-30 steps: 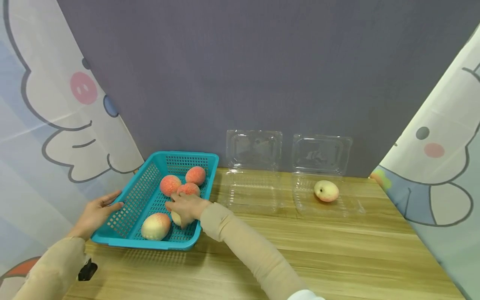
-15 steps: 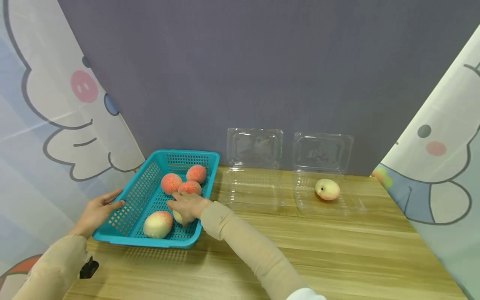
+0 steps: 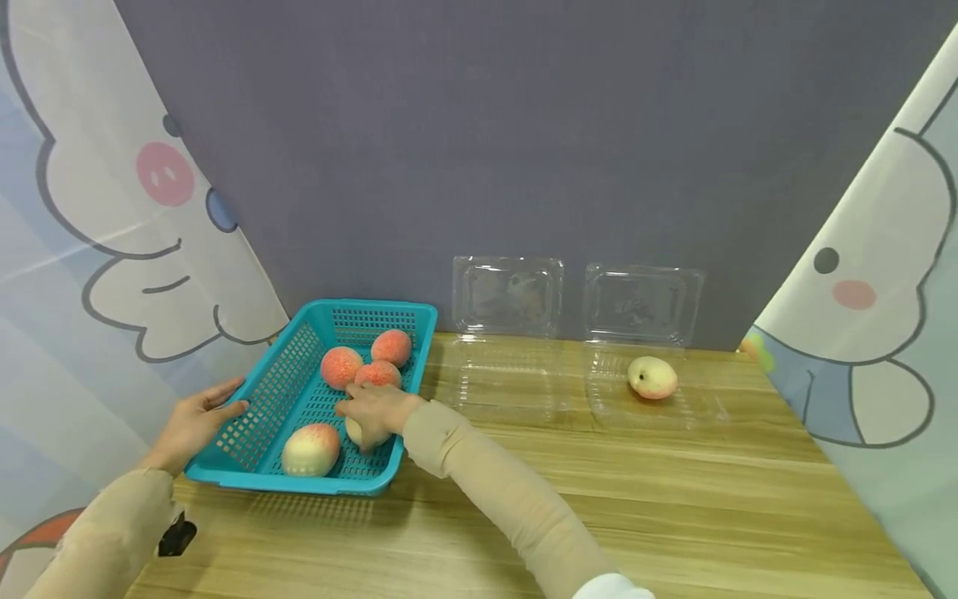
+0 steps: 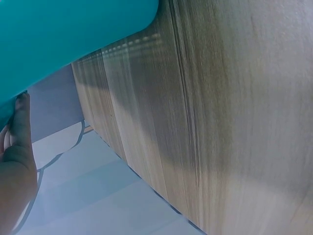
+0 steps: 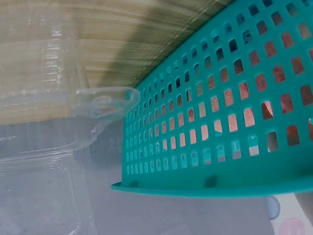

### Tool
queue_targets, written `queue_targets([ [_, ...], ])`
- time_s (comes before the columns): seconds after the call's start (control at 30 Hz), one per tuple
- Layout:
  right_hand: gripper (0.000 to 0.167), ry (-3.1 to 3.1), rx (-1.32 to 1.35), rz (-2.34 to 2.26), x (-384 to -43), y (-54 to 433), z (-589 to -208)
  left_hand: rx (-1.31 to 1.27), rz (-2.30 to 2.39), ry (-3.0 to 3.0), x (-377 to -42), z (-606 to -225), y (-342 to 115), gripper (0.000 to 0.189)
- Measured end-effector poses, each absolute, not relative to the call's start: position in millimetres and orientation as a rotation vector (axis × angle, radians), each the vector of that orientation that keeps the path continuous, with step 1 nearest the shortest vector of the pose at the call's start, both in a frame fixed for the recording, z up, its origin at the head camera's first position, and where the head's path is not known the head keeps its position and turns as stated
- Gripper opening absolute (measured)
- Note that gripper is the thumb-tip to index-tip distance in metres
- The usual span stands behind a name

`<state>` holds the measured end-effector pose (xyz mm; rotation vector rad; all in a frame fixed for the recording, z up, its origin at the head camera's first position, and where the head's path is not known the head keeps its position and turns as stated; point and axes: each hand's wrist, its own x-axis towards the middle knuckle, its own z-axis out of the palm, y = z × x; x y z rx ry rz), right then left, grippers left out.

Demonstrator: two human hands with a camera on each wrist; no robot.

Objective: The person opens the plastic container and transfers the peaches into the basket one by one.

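My left hand grips the left side of a turquoise plastic basket, thumb over its rim. In the left wrist view, fingers lie along the basket's outer wall. Inside the basket, my right hand holds a pale peach from above, hiding most of it. Three redder peaches lie just beyond: one peach at left, another peach at the back and a third peach by the fingertips. A large yellow and pink peach sits nearer the front.
Two hinged clear plastic boxes stand with lids raised on the wooden table, right of the basket. The right box has one pale peach in it; the left box shows no fruit. A grey backdrop rises behind them.
Both hands keep nearly the same places, with my right hand staying on the peach in the basket. The whole head view shifts slightly.
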<state>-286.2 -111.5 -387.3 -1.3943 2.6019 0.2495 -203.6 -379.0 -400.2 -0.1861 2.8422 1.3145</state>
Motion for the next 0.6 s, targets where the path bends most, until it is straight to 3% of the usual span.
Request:
queue_targets([
  [0.6,0.044,2.655,-1.621,0.154,-282,-86,-357,-0.180,1.295,2.847,-204,-399,-381,0.072],
])
